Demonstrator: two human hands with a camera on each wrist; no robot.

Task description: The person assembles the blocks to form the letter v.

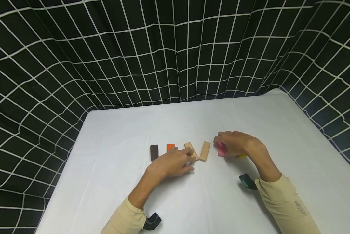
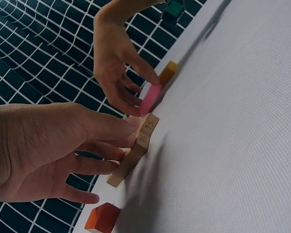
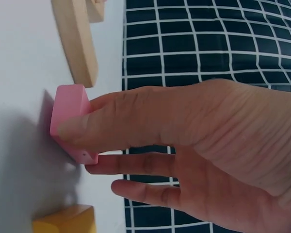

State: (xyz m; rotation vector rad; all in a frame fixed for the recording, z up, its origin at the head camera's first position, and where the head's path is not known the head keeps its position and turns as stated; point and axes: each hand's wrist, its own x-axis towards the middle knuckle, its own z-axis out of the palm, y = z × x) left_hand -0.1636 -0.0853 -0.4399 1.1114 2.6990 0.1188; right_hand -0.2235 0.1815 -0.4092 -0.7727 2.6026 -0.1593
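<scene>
Black curtain with a white grid wraps the back and sides; white table below it. From my end, head view shows six blocks in a rough row, left to right: dark brown block, orange block, angled plain block, straighter plain block, then pink and yellow.

Right hand: clamped on the pink block, thumb on one side, fingertips on the other. I can't tell if its underside touches the cloth. Yellow block sits just beside it, partly hidden by the hand in head view.

Left hand: fingers spread apart, fingertips on the angled plain block, palm side partly over the orange one. I read that as touching, not gripping. Near ends of the two plain blocks meet or nearly meet, making a V. Small dark marks on those ends, too blurred for me.

Beige sleeves on both arms.
</scene>
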